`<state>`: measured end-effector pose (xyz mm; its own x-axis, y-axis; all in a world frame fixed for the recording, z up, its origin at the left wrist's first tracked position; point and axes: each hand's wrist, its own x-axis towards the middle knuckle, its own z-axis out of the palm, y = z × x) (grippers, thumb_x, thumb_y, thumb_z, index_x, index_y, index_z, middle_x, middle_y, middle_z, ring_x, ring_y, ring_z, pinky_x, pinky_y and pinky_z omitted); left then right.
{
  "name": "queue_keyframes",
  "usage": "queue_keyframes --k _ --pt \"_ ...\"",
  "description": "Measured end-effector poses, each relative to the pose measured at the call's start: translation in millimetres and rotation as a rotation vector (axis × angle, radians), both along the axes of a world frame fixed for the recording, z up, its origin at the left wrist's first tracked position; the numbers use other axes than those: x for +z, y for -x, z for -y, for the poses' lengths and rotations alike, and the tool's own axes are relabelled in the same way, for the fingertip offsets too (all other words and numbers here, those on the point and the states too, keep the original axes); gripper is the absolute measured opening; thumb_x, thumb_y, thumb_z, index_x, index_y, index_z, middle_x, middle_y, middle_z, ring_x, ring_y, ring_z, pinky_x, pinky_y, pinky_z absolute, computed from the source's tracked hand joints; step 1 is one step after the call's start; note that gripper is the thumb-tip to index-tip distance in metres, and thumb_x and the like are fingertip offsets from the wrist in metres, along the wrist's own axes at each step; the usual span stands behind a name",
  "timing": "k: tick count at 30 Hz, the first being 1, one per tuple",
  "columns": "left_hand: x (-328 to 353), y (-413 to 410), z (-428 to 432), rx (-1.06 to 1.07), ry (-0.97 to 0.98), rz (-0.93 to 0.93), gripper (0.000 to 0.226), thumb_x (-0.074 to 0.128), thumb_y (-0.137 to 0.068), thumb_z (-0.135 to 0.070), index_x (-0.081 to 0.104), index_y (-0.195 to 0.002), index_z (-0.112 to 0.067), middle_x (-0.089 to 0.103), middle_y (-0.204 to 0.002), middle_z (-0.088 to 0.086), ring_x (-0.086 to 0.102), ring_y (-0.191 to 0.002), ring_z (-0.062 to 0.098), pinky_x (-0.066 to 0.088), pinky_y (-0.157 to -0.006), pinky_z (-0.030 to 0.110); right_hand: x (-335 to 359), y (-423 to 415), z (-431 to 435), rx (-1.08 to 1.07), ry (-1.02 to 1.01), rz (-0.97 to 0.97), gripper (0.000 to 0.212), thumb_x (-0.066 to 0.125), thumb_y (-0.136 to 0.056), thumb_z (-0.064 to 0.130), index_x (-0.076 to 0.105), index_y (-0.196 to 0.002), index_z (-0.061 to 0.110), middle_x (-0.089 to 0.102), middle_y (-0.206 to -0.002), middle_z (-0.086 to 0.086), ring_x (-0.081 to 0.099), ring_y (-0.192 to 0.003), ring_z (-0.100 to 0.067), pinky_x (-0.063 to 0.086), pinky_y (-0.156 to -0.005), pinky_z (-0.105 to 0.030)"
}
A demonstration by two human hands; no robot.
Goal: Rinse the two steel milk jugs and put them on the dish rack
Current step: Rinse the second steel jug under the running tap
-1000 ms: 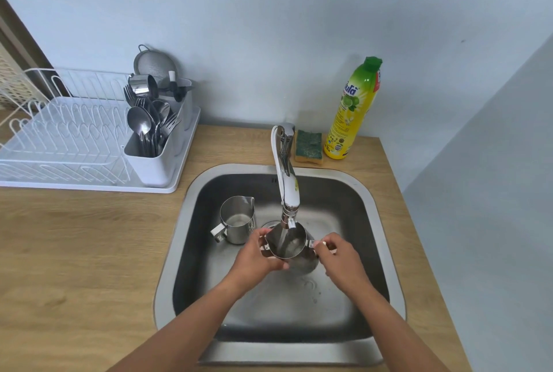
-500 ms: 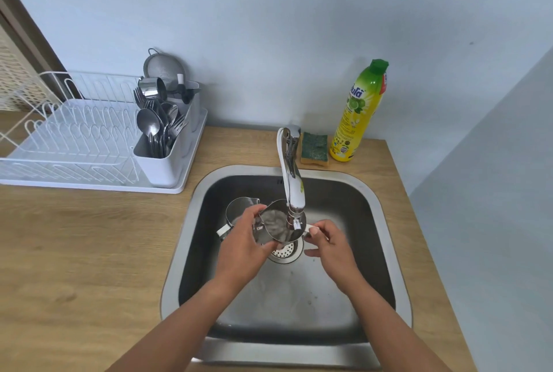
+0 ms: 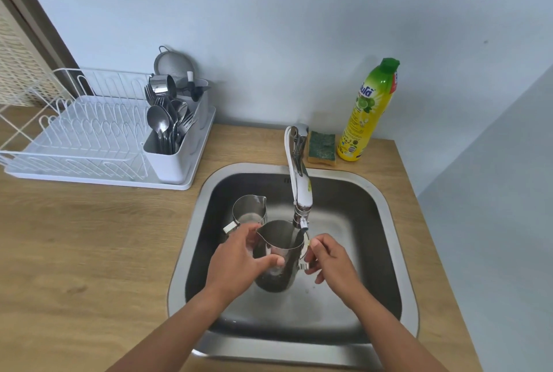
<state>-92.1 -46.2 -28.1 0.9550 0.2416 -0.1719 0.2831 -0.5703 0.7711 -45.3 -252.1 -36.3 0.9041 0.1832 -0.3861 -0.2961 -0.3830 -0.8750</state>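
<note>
I hold a steel milk jug (image 3: 276, 255) upright over the sink (image 3: 386, 207), just under the tap spout (image 3: 300, 192). My left hand (image 3: 239, 261) grips the jug's body from the left, thumb across its front. My right hand (image 3: 327, 258) pinches the jug's handle on the right side. A second, smaller steel milk jug (image 3: 250, 210) stands on the sink floor at the back left, its handle pointing left. The white dish rack (image 3: 89, 138) sits on the counter to the left of the sink.
A white cutlery holder (image 3: 173, 150) full of spoons and forks stands at the rack's right end. A green sponge (image 3: 322, 147) and a yellow dish soap bottle (image 3: 368, 114) stand behind the sink. Wooden counter (image 3: 89, 252) stretches left of the sink.
The jug was tilted on its side with its mouth toward me; now it stands upright under the spout. Both hands stayed on it.
</note>
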Motion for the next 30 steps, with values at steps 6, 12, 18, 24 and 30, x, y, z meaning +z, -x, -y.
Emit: queue_keyframes --k 6,12,18,24,30 --pt "-7.9 5.9 16.4 0.004 0.101 -0.131 0.069 0.08 -0.052 -0.069 0.053 -0.108 -0.04 0.069 -0.091 -0.021 0.065 -0.088 -0.003 0.054 -0.087 0.032 5.7 5.4 22.7 0.01 0.104 0.074 0.019 0.051 -0.101 0.031 0.062 -0.087 0.024 0.064 -0.067 -0.003 0.06 -0.052 -0.016 0.041 -0.043 -0.016" --pt "-11.1 -3.7 34.9 -0.003 0.261 -0.186 0.071 0.086 -0.043 -0.064 0.056 -0.103 -0.041 0.07 -0.101 -0.015 0.071 -0.086 0.002 0.055 -0.091 0.038 12.5 0.4 48.5 -0.005 0.223 0.211 0.014 0.058 -0.095 0.041 0.066 -0.087 0.032 0.067 -0.068 0.002 0.065 -0.062 -0.01 0.06 -0.061 -0.03" --pt "-15.5 -29.2 46.0 -0.051 0.314 -0.13 0.08 0.091 -0.043 -0.04 0.054 -0.113 -0.042 0.07 -0.112 -0.014 0.067 -0.106 0.006 0.052 -0.099 0.039 12.2 -8.5 58.2 -0.06 0.225 0.213 0.013 0.06 -0.094 0.038 0.064 -0.083 0.034 0.07 -0.081 0.003 0.069 -0.078 -0.025 0.058 -0.071 -0.046" --pt "4.6 -39.3 43.1 -0.051 0.142 -0.015 0.075 0.089 -0.062 -0.021 0.05 -0.125 -0.036 0.063 -0.109 -0.024 0.059 -0.111 -0.002 0.05 -0.099 0.031 11.7 -15.7 39.2 -0.131 0.096 0.18 0.016 0.057 -0.097 0.02 0.062 -0.083 0.023 0.069 -0.089 -0.006 0.068 -0.092 -0.029 0.062 -0.071 -0.039" --pt "12.8 -32.1 22.1 -0.028 -0.002 0.078 0.079 0.089 -0.064 -0.033 0.047 -0.13 -0.038 0.06 -0.12 -0.018 0.057 -0.106 0.002 0.05 -0.093 0.026 0.2 -19.4 7.3 -0.169 -0.052 0.091 0.019 0.052 -0.1 0.015 0.059 -0.082 0.014 0.069 -0.091 -0.014 0.069 -0.09 -0.028 0.059 -0.067 -0.035"
